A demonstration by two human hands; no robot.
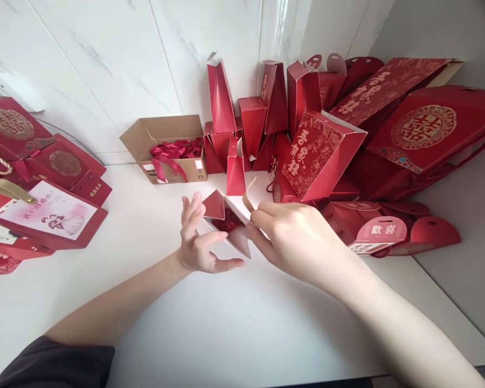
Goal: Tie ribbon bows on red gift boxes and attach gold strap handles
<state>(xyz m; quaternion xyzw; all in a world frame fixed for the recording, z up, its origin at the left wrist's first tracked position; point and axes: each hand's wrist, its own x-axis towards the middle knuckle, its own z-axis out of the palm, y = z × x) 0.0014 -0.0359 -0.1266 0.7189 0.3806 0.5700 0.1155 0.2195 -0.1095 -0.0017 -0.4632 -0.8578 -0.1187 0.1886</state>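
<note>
A small red gift box [214, 205] with a white inside stands tilted on the table between my hands, its top unfolded. Dark red stuff shows inside it, too shaded to make out. My left hand [202, 237] is at the box's left side, fingers spread and thumb stretched out, one finger reaching across the opening. On the other side, my right hand [286, 231] has its fingers closed on the box's white flap [238, 207]. A thin brownish strip [248, 195] curls up by those fingertips; whether they pinch it too is unclear.
Behind the box is an open cardboard carton [194, 168] with dark red ribbon [175, 150]. Tapered red boxes [221, 97] are stacked against the tiled wall. Larger red gift boxes [416, 129] crowd the right side, and more red boxes [64, 161] stand on the left.
</note>
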